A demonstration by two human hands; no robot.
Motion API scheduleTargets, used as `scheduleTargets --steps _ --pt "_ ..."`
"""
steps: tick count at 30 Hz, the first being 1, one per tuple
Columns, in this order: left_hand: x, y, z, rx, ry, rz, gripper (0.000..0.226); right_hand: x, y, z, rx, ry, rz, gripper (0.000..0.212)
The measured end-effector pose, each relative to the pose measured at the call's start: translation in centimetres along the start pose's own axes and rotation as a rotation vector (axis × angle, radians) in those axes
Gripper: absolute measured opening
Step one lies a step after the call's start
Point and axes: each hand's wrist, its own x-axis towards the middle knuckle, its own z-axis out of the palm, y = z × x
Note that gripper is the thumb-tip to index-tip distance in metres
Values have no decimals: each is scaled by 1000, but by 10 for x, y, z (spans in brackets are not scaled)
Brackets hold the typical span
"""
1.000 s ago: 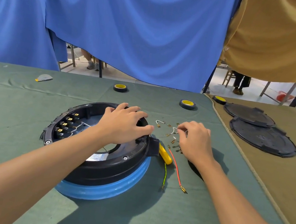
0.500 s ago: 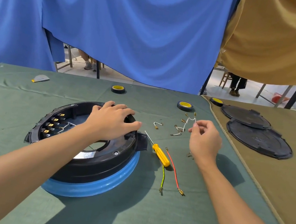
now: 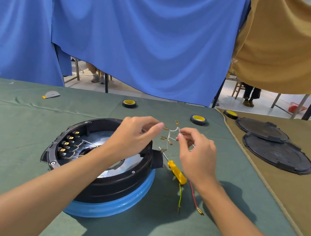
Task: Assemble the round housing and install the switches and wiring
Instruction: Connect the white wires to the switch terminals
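1. Since half a second earlier, the left hand (image 3: pixel 134 137) had been lifted off the round housing (image 3: pixel 114 185) and brought up to the white wire harness (image 3: pixel 169 134), which had itself been raised higher above the bench (image 3: pixel 9 138).
2. The harness was pinched between thumb and forefinger of the right hand (image 3: pixel 197 155). The left fingers were curled, with thumb and forefinger drawn together at one brass end, though a grip could not be confirmed.
3. The housing was set left of the bench's middle, open side up, with switches (image 3: pixel 67 143) rowed inside its left wall. The harness was held in the air just past the right rim, toward the far edge.
4. The harness was hung roughly upright and arched at the top, with brass-tipped branches splayed sideways and downward.
5. The step would probably be done best if one branch were separated at a time and kept off the yellow screwdriver (image 3: pixel 177 172) lying below.
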Motion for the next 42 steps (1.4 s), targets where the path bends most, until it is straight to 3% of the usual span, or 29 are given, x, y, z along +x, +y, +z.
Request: scheduleTargets --steps 5,12,14,17,19,24,29,36,42 --pt "0 3 -3 -182 -16 3 22 -3 -22 3 25 2 -81 4" --pt "2 -3 -8 -201 47 -18 18 5 -34 6 -54 -30 -83 16" --pt "3 -4 -7 -207 62 -7 18 13 -43 7 -40 -72 -27 19" --pt "3 -5 -9 -240 66 7 22 25 -57 12 169 -225 145 13" --pt "2 -5 -11 -266 70 10 23 29 -65 14 287 -211 246 5" --pt "2 0 -16 -340 63 -39 18 35 -78 13 471 -142 409 16" --pt "3 -10 -47 -254 141 -111 19 43 -77 5 289 -117 384 16" --pt "-37 -73 -112 -93 388 -366 6 37 -84 8 124 -365 224 15" --pt "-69 -96 -102 -364 369 -492 10 30 -103 26 162 -560 150 13"
